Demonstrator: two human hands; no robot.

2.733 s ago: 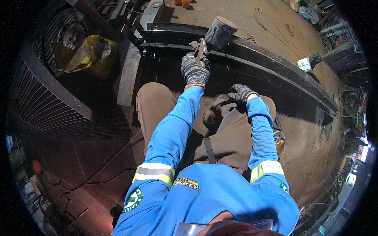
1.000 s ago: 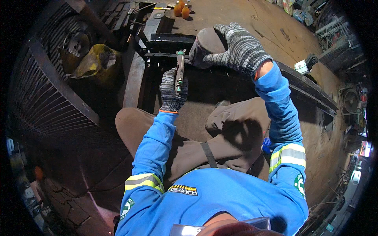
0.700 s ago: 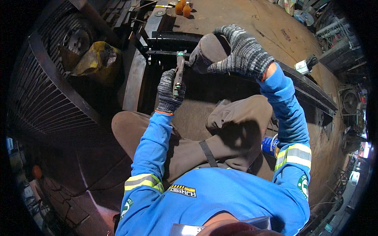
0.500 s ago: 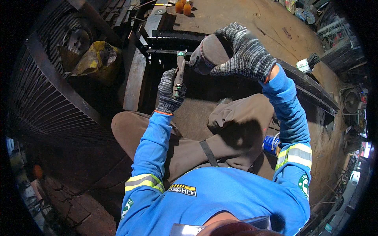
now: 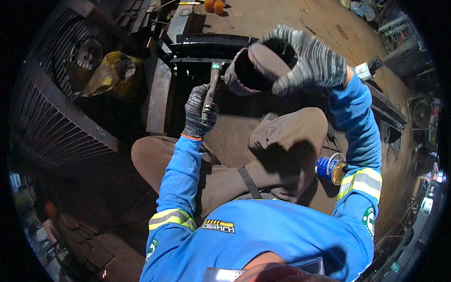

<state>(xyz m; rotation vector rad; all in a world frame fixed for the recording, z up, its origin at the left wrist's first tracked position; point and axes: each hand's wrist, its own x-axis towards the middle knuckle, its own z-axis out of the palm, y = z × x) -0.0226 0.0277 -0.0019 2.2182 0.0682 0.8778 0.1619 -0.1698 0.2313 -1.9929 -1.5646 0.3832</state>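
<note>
At about twelve o'clock, the gloved right hand was wrapped tight around a dark heavy hammer head, raised above the black steel frame. Just toward nine o'clock of it, the left hand gripped a slim chisel closed-fisted, tip touching the frame.

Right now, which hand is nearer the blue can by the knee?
Right. The right hand is raised with a hammer, above the blue can; the left hand grips a chisel farther left.
</note>
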